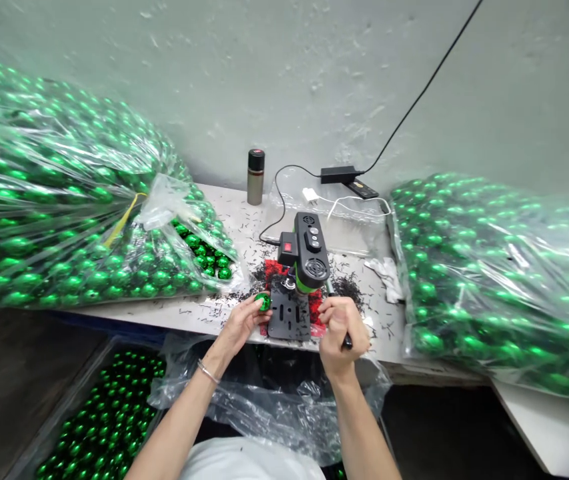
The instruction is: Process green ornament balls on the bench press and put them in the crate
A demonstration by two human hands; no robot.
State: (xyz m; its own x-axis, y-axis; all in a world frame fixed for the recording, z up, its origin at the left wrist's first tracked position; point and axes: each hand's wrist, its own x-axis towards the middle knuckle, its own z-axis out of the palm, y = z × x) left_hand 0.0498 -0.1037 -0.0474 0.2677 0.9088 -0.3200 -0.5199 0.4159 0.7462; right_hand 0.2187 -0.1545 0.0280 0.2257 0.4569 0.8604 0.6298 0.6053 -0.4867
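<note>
Between the fingers of my left hand (pixel 243 323) is a shiny green bauble (pixel 263 301), held just left of a small black bench drill press (pixel 311 250). My right hand (pixel 343 333) is closed around the black-gripped lever handle (pixel 347 342) at the right side of the press. The slotted black base plate (pixel 284 317) lies between my two hands, close to the table's front edge. Beneath the press shows a red sheet (pixel 317 307), partly covered by dark shavings (pixel 347 290). The tip of the press is mostly hidden under its head.
Large clear bags of green baubles stand left (pixel 64 200) and right (pixel 504 287). Behind the press are a bottle (pixel 256 177), a power adapter (pixel 339 175) and a white charger cable (pixel 354 199). Below left sits a container of baubles (pixel 109 407); a plastic bag (pixel 264 407) hangs before me.
</note>
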